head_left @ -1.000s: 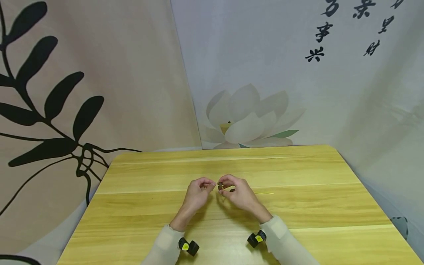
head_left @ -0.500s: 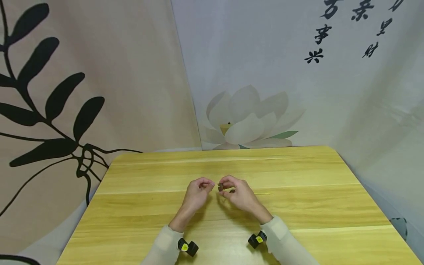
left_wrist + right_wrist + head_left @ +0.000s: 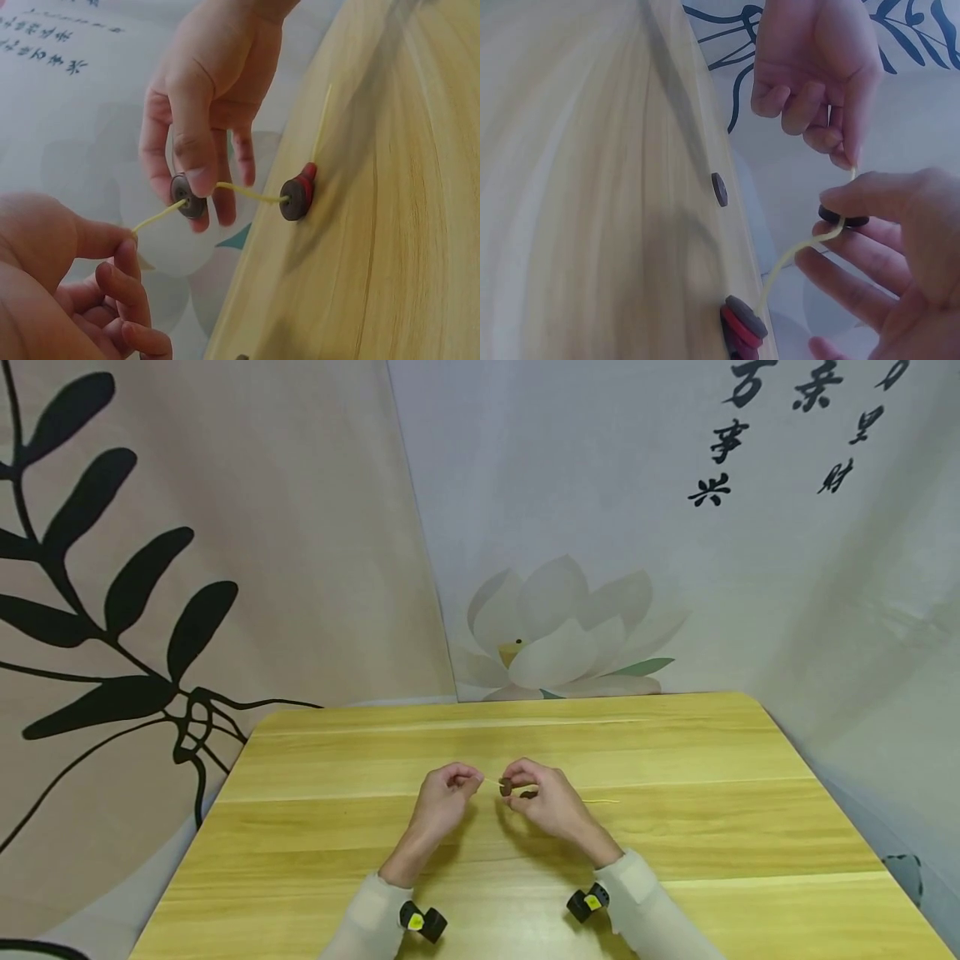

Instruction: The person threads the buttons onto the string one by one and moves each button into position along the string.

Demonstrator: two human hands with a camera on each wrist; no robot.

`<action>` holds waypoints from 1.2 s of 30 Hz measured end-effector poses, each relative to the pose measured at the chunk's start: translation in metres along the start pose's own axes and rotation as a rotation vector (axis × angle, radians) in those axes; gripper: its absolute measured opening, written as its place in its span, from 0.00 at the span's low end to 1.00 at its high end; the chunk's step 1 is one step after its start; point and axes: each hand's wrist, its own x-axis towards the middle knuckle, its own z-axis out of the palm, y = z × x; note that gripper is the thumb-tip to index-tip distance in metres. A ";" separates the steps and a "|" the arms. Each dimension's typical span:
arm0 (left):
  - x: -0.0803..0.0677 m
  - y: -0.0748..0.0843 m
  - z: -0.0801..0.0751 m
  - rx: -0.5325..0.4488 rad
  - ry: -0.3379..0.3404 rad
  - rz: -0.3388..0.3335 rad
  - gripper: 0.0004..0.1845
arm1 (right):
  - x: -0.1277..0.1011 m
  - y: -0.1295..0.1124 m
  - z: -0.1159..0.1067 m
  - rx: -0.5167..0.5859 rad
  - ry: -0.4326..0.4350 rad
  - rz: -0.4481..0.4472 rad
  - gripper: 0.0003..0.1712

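A yellow string (image 3: pixel 251 193) runs through the holes of a dark brown button (image 3: pixel 187 196). My right hand (image 3: pixel 551 802) pinches this button by its edge between thumb and fingertips, above the table. The string's end, on the other side, is pinched by the thumb and forefinger of my left hand (image 3: pixel 444 802). Farther along the string, a second brown button (image 3: pixel 294 201) stands against a red piece (image 3: pixel 310 172) by the tabletop. Beyond them the string's tail (image 3: pixel 602 801) lies to the right of my right hand.
The wooden table (image 3: pixel 315 843) reaches back to a hanging cloth with a lotus print (image 3: pixel 570 643). In the right wrist view, another small dark disc (image 3: pixel 719 190) is on the table near its edge. Each wrist wears a small black camera (image 3: pixel 587 902).
My hands have drawn slightly apart, the right one moving a little rightward with its button. A longer stretch of yellow string now shows between the left fingertips and the button.
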 end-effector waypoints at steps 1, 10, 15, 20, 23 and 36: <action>0.000 0.000 0.000 -0.002 0.000 0.000 0.12 | 0.000 0.000 0.000 -0.003 0.004 0.001 0.15; 0.000 -0.001 -0.001 -0.005 0.011 0.008 0.09 | -0.002 0.006 -0.005 -0.053 0.049 0.008 0.15; 0.000 -0.001 -0.001 -0.006 0.015 0.008 0.09 | -0.003 0.010 -0.007 -0.070 0.047 0.016 0.15; 0.001 -0.002 -0.001 -0.024 0.010 0.008 0.08 | -0.004 0.013 -0.008 -0.062 0.034 0.023 0.15; 0.001 -0.001 -0.001 -0.033 0.007 0.010 0.08 | -0.005 0.015 -0.009 -0.067 0.032 0.028 0.15; 0.002 0.002 -0.002 -0.028 0.012 0.013 0.09 | -0.005 0.029 -0.010 -0.102 -0.017 0.048 0.15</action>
